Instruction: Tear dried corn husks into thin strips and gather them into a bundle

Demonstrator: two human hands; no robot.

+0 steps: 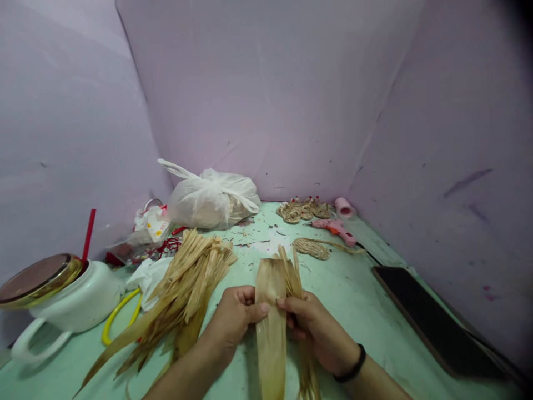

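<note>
Both hands grip one wide dried husk leaf (270, 311) that stands upright over the green table (358, 289). My left hand (235, 316) pinches its left edge with thumb and fingers. My right hand (310, 328), with a black band on the wrist, pinches its right edge and also holds a few thinner husk strips (293, 272) behind it. The leaf runs down between my wrists to the frame's bottom edge.
A pile of dried husk strips (183, 289) lies to the left. A white pot with a gold lid (62, 294) is at far left. A tied white plastic bag (212, 197), woven coils (310, 247), a pink glue gun (333, 226) and a dark phone (428, 316) surround the work spot.
</note>
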